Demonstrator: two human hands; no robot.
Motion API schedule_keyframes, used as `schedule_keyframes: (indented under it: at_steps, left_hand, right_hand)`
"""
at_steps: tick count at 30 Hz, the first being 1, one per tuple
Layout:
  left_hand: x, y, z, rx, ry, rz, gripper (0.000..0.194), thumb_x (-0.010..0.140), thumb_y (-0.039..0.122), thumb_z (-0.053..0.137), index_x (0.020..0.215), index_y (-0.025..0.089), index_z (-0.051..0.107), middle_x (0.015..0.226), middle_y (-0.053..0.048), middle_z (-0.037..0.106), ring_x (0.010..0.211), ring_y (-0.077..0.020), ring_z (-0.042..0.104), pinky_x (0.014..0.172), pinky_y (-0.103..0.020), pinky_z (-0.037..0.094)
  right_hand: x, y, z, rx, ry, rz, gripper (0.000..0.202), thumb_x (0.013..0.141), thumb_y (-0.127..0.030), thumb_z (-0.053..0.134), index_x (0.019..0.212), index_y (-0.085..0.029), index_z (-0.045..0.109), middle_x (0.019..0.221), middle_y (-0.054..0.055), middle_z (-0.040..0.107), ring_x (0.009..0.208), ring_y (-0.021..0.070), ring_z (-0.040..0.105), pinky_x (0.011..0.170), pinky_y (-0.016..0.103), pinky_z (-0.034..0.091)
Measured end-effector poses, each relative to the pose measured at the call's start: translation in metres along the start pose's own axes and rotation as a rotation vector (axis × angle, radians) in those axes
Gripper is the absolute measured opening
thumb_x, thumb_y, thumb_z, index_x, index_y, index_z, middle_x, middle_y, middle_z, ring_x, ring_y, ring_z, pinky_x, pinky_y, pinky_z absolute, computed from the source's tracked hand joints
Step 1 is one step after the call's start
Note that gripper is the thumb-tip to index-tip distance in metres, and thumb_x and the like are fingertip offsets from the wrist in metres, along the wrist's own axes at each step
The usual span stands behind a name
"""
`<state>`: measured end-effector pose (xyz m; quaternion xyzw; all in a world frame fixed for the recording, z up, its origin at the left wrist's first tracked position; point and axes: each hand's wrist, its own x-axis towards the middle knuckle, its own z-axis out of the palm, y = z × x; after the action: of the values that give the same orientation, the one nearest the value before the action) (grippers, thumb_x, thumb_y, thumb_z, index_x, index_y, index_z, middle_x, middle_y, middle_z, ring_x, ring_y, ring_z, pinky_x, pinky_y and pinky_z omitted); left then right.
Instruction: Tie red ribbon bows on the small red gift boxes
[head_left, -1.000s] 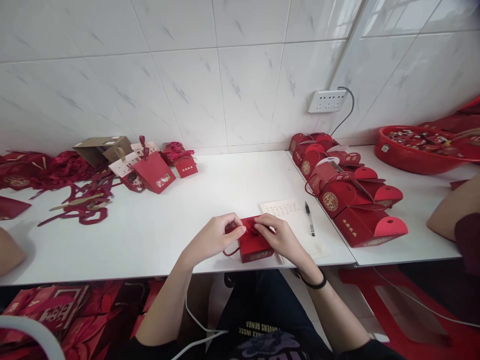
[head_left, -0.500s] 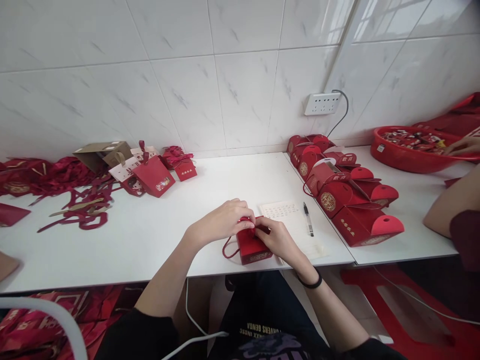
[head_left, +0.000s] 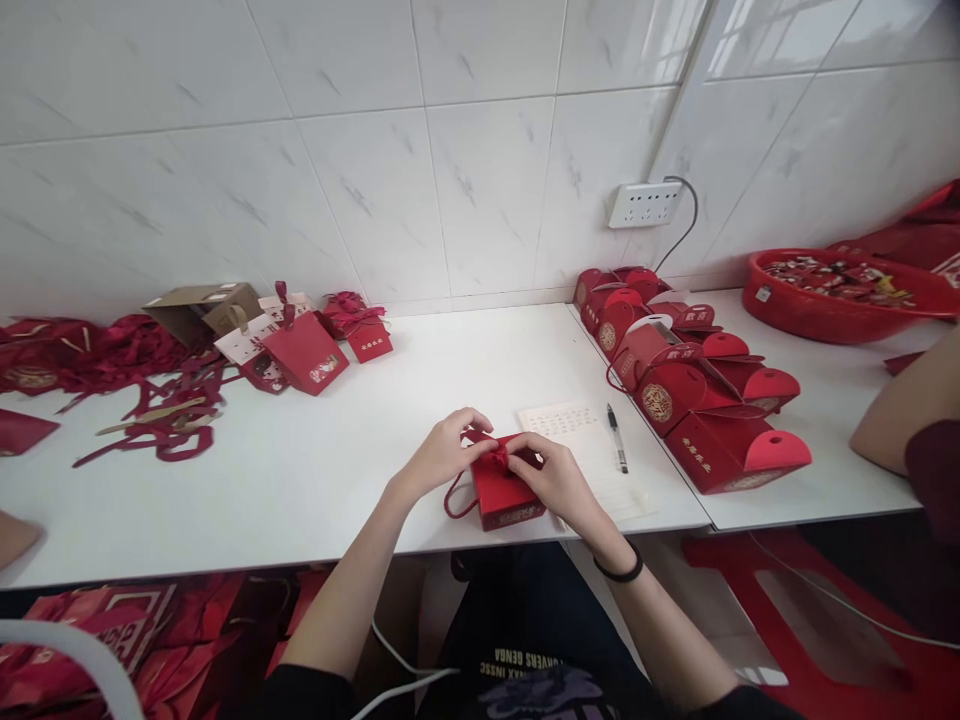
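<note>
By the bench's front edge [head_left: 225, 556], a red box [head_left: 511, 492] lies just below the grip. Left hand [head_left: 441, 453] and right hand [head_left: 553, 474] pinch ribbon [head_left: 500, 457] atop it.

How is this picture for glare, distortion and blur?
Head view: glare streaks the tiles at upper right; head view: their lines splay, likely wide-angle distortion; head view: the left hand and right hand read clearly, but the ribbon between them looks soft, its folds too small to tell.
</note>
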<state>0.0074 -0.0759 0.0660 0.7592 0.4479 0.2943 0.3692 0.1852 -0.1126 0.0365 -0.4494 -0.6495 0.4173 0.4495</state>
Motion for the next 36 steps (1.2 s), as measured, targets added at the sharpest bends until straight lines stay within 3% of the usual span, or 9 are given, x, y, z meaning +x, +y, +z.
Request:
schedule_keyframes:
  at_steps: [2,6,9,12,16,22,27,31,36]
  left_hand:
    - [-0.007,-0.005,0.007,0.009,0.075,0.059,0.004,0.079,0.023,0.057,0.082,0.020,0.058,0.091,-0.002,0.060,0.089,-0.0165,0.056,0.082,-0.031,0.046]
    - [-0.020,-0.006,0.017,0.011,0.097,0.144,0.011,0.083,0.022,0.052,0.078,0.020,0.062,0.087,-0.004,0.063,0.086,-0.0173,0.057,0.078,-0.032,0.047]
    - [-0.028,-0.003,0.023,0.073,0.110,0.170,0.013,0.081,0.019,0.051,0.086,0.020,0.063,0.097,-0.005,0.063,0.096,-0.0202,0.055,0.091,-0.040,0.040]
    - [-0.032,-0.001,0.031,0.092,0.122,0.121,0.012,0.080,0.026,0.057,0.088,0.020,0.064,0.105,-0.006,0.061,0.104,-0.0232,0.053,0.098,-0.045,0.034]
    - [-0.030,-0.002,0.041,-0.058,0.197,0.060,0.019,0.086,0.030,0.050,0.080,0.019,0.065,0.100,-0.006,0.061,0.101,-0.0210,0.053,0.093,-0.039,0.040]
    - [-0.025,-0.001,0.045,-0.264,0.167,0.010,0.031,0.087,0.031,0.045,0.068,0.019,0.067,0.096,-0.005,0.059,0.100,-0.0203,0.052,0.088,-0.033,0.043]
    - [-0.023,-0.001,0.048,-0.337,0.219,-0.048,0.034,0.087,0.030,0.044,0.061,0.018,0.063,0.095,-0.005,0.059,0.099,-0.0204,0.053,0.088,-0.031,0.041]
    - [-0.023,-0.004,0.048,-0.356,0.216,-0.070,0.029,0.087,0.030,0.041,0.072,0.018,0.063,0.098,-0.005,0.060,0.098,-0.0191,0.053,0.087,-0.029,0.040]
    - [-0.024,-0.006,0.046,-0.327,0.197,-0.058,0.027,0.087,0.029,0.039,0.082,0.018,0.063,0.102,-0.005,0.060,0.098,-0.0181,0.054,0.086,-0.028,0.040]
  right_hand:
    - [0.000,0.000,0.001,-0.012,0.016,-0.013,0.011,0.079,-0.026,0.053,0.081,-0.020,0.062,0.083,0.002,0.065,0.075,0.0162,0.058,0.069,0.028,0.045]
    - [0.001,0.000,0.001,-0.011,0.039,0.008,0.010,0.078,-0.026,0.054,0.081,-0.020,0.061,0.080,0.002,0.064,0.073,0.0162,0.058,0.067,0.028,0.045]
    - [0.001,-0.002,0.001,-0.005,0.064,0.020,0.008,0.077,-0.026,0.054,0.078,-0.019,0.060,0.077,0.001,0.063,0.070,0.0156,0.057,0.065,0.027,0.045]
    - [0.000,-0.004,0.000,-0.024,0.066,0.024,0.008,0.076,-0.026,0.055,0.076,-0.019,0.059,0.075,0.001,0.062,0.068,0.0150,0.056,0.064,0.027,0.044]
    - [0.002,-0.006,-0.005,-0.018,0.032,0.013,0.010,0.078,-0.028,0.056,0.076,-0.019,0.059,0.073,0.001,0.062,0.067,0.0149,0.056,0.065,0.027,0.044]
    - [0.004,-0.002,-0.006,-0.042,0.007,0.015,0.010,0.081,-0.028,0.056,0.077,-0.019,0.059,0.071,0.001,0.063,0.065,0.0156,0.057,0.066,0.030,0.046]
    - [-0.005,0.002,-0.005,-0.253,0.217,-0.277,0.007,0.085,-0.023,0.054,0.081,-0.020,0.058,0.091,0.007,0.059,0.087,0.0208,0.057,0.075,0.036,0.049]
    - [-0.016,-0.002,-0.011,-0.466,0.176,-0.511,0.007,0.086,-0.022,0.057,0.082,-0.020,0.063,0.108,0.011,0.053,0.105,0.0257,0.050,0.083,0.042,0.047]
    - [-0.017,-0.003,-0.015,-0.562,0.168,-0.582,0.012,0.088,-0.015,0.053,0.082,-0.019,0.063,0.103,0.010,0.054,0.100,0.0244,0.052,0.081,0.042,0.048]
